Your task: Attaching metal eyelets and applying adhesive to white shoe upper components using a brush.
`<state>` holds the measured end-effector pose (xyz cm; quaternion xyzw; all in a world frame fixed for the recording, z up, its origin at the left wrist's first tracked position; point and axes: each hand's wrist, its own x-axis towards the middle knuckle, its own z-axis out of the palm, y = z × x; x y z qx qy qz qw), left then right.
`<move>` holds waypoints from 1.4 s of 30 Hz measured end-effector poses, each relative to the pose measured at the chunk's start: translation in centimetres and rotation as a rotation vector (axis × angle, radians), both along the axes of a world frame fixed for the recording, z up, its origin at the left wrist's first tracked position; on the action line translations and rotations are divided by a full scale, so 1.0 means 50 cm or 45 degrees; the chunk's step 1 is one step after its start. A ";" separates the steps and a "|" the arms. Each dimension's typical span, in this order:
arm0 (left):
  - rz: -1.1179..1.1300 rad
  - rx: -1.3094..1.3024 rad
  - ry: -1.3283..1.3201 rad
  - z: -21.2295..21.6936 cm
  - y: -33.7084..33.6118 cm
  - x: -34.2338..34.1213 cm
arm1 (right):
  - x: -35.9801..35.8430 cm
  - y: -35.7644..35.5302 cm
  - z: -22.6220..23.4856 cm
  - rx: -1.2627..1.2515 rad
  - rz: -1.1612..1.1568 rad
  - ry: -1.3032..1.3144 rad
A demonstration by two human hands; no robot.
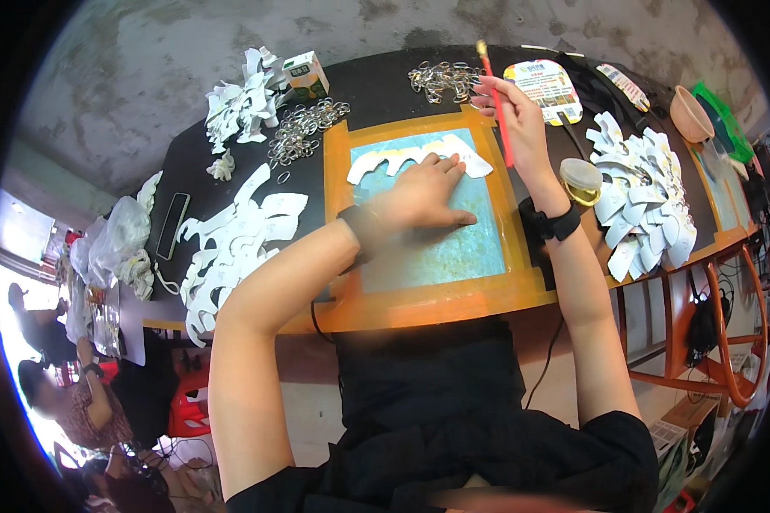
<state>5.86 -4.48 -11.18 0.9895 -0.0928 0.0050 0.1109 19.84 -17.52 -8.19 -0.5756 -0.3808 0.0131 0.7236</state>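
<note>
My left hand [423,195] lies flat, fingers stretched out, over the lower edge of a white scalloped cut-out piece [370,166]. Yellowish patches run along the upper part of this piece, which rests on a pale blue board [466,256] bordered with orange tape. To the right, my right hand [522,128] is raised above the table with its fingers closed around a red-handled brush [502,128]. The brush stands nearly upright, its yellowish tip at the top. Beside my right wrist sits a small round tub [582,178] with a whitish top.
White cut-out pieces are piled at left [239,239], back left [241,107] and right [646,197]. Metal rings lie in two heaps, one [304,128] near a small carton [306,75]. A phone [173,226] lies at left. An orange-red stool [736,342] stands at right; people sit at far left.
</note>
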 end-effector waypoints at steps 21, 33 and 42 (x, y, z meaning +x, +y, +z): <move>-0.098 -0.021 0.071 0.021 0.022 0.011 | -0.011 0.014 -0.009 -0.063 -0.207 0.037; 0.023 -0.258 -0.226 0.144 0.206 0.180 | -0.017 -0.005 0.001 -0.399 -0.262 0.017; -0.011 0.026 -0.158 0.049 0.248 0.345 | -0.013 0.009 -0.013 -0.337 -0.330 -0.170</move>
